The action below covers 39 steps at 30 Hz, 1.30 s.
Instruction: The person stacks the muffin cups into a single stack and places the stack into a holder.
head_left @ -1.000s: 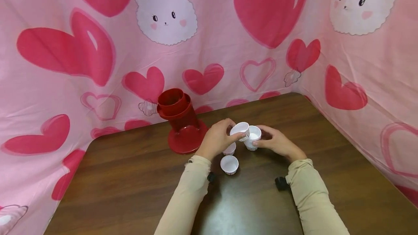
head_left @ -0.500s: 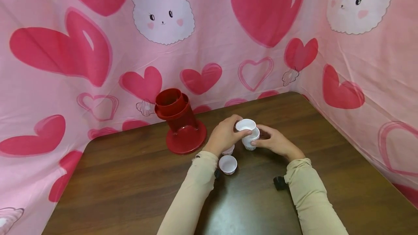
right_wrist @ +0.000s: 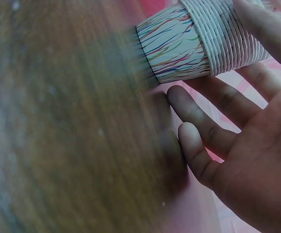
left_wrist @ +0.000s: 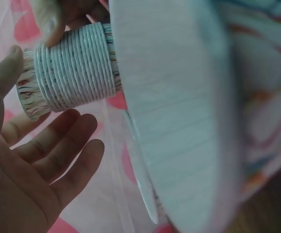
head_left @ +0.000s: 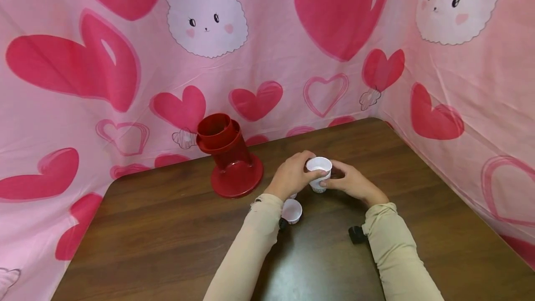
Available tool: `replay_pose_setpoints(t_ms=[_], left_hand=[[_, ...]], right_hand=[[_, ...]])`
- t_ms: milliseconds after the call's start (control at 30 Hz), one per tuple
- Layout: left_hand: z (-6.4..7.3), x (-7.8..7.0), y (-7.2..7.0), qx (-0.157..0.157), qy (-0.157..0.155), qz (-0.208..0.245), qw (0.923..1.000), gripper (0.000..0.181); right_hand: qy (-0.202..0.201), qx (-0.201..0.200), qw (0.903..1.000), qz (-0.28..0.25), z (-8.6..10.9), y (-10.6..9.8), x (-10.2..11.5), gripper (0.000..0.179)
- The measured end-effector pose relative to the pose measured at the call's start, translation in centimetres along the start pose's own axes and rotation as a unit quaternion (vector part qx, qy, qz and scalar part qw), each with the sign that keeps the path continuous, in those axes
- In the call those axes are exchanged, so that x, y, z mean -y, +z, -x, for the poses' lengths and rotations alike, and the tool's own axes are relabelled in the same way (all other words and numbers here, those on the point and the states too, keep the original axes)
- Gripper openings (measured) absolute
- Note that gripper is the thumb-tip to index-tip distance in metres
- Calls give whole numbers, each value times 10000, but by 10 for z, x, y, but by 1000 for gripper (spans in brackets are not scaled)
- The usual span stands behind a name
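A stack of white paper baking cups [left_wrist: 75, 68] with coloured streaks stands on the table between both hands, rims nested closely. The left hand [head_left: 289, 176] pinches the top cup [head_left: 319, 164] of the stack between thumb and fingers. Lower down, the right hand [head_left: 356, 185] holds the stack, its thumb across the nested rims in the right wrist view. A single cup [head_left: 292, 211] sits mouth up beside the left wrist. Behind it another cup [head_left: 293, 196] is mostly hidden by the left hand. A big blurred cup [left_wrist: 174, 97] fills the middle of the left wrist view.
A red stand [head_left: 232, 152] with a cylindrical top and a round base is at the back of the brown wooden table [head_left: 159, 236]. Pink heart-patterned cloth [head_left: 234, 73] hangs behind and to the right. A black wrist camera [head_left: 357, 234] juts from the right sleeve.
The left hand has moved right and lowered the cup it holds into the stack. The right hand has stayed around the stack. The view has shifted slightly.
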<state>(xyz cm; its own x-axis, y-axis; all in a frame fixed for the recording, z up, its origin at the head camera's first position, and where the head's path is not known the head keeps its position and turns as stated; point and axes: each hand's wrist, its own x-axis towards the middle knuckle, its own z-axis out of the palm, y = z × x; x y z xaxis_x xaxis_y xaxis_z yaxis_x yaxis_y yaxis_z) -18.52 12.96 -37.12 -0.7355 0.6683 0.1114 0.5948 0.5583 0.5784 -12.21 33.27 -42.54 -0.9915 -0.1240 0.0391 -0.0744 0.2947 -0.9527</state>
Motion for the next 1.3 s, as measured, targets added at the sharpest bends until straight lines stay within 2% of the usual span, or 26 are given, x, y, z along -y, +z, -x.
replay_pose_setpoints(t_ms=[133, 367, 467, 767, 967, 1100, 1300], left_hand=[[0, 3, 0, 128, -9, -55, 9999, 50], [1, 8, -1, 683, -113, 94, 9976, 65], [1, 10, -3, 816, -91, 140, 9965, 67], [0, 14, -2, 659, -131, 402, 9969, 54], [1, 13, -2, 634, -359, 617, 9954, 54], [2, 10, -4, 617, -344, 552, 9960, 54], [6, 9, -6, 644, -295, 190, 9973, 56]], right_hand=[[-82, -10, 10000, 33, -1, 0, -1, 56], [-111, -28, 9999, 85, -1, 1, -1, 55], [-98, -49, 9999, 99, -1, 1, -1, 55], [-31, -7, 10000, 59, -2, 1, -2, 56], [-18, 19, 10000, 45, -3, 1, 0, 57], [-59, 23, 10000, 11, -2, 1, 0, 56], [-75, 95, 9999, 59, -1, 1, 3, 57]])
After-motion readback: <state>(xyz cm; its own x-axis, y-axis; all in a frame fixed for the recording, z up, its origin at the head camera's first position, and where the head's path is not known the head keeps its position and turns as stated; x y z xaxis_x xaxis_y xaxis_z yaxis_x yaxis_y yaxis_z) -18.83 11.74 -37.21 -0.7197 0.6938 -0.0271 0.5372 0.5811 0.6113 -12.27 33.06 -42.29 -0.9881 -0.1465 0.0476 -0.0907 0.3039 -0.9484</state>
